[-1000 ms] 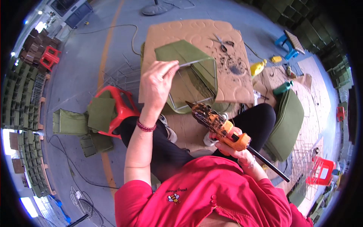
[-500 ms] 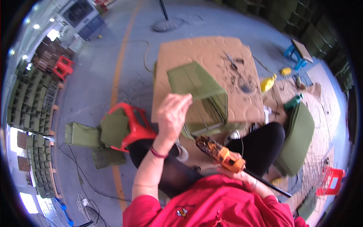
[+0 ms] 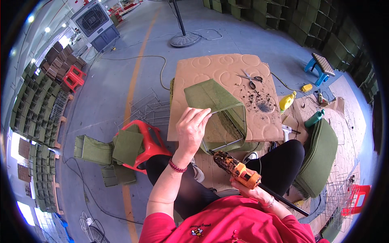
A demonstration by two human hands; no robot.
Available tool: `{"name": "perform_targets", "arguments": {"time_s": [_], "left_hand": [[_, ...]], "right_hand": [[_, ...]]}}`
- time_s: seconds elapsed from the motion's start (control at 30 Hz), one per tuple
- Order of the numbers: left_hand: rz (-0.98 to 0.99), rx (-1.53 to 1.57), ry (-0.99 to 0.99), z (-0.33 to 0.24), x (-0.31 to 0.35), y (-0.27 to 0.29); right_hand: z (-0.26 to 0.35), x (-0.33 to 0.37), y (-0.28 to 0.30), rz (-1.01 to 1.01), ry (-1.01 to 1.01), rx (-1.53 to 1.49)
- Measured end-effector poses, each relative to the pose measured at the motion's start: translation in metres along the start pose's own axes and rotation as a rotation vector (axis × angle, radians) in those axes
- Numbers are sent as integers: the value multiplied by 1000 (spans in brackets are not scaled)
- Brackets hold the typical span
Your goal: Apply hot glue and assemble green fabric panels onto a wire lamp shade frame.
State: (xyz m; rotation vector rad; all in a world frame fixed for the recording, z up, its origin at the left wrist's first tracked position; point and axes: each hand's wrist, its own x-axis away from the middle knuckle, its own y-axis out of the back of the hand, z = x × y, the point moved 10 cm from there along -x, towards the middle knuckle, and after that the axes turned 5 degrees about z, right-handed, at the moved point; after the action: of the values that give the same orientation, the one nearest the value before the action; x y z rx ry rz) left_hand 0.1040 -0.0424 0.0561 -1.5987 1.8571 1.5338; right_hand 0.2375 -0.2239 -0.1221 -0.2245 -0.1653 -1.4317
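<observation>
A green fabric-covered box with a metal wire frame (image 3: 207, 94) lies on its side at the cardboard-topped table's near edge, its open mouth toward me. My left hand (image 3: 193, 128) pinches the upper left edge of the fabric at that mouth. In my right hand (image 3: 248, 190) is an orange hot glue gun (image 3: 246, 175), its front crusted with dark residue and a black stick running out of its back. The gun's nozzle points at the lower left corner of the wire frame; whether it touches there I cannot tell.
On the cardboard tabletop (image 3: 190, 67) lie scissors (image 3: 251, 81) and black crumbs. A yellow bottle (image 3: 287, 101) and a green bottle (image 3: 314, 118) stand to the right, near stacked green panels (image 3: 318, 152). At left, a red stool (image 3: 152, 139) bears green fabric pieces. Cables cross the floor.
The view has tilted, so the whole scene sits a little lower in the picture. Both hands keep their holds on the fabric edge and the glue gun, with little other movement.
</observation>
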Motion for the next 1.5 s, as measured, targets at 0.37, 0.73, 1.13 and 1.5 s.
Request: {"name": "perform_targets", "arguments": {"time_s": [0.37, 0.73, 1.13, 1.5], "left_hand": [[-39, -3, 84, 3, 7, 2], [-33, 7, 28, -1, 4, 1], [-53, -11, -12, 4, 9, -2], [-45, -21, -4, 6, 9, -4]], "right_hand": [[9, 1, -1, -23, 102, -13], [-2, 1, 2, -42, 8, 161], [12, -3, -4, -32, 145, 45], [25, 0, -2, -15, 171, 202]]}}
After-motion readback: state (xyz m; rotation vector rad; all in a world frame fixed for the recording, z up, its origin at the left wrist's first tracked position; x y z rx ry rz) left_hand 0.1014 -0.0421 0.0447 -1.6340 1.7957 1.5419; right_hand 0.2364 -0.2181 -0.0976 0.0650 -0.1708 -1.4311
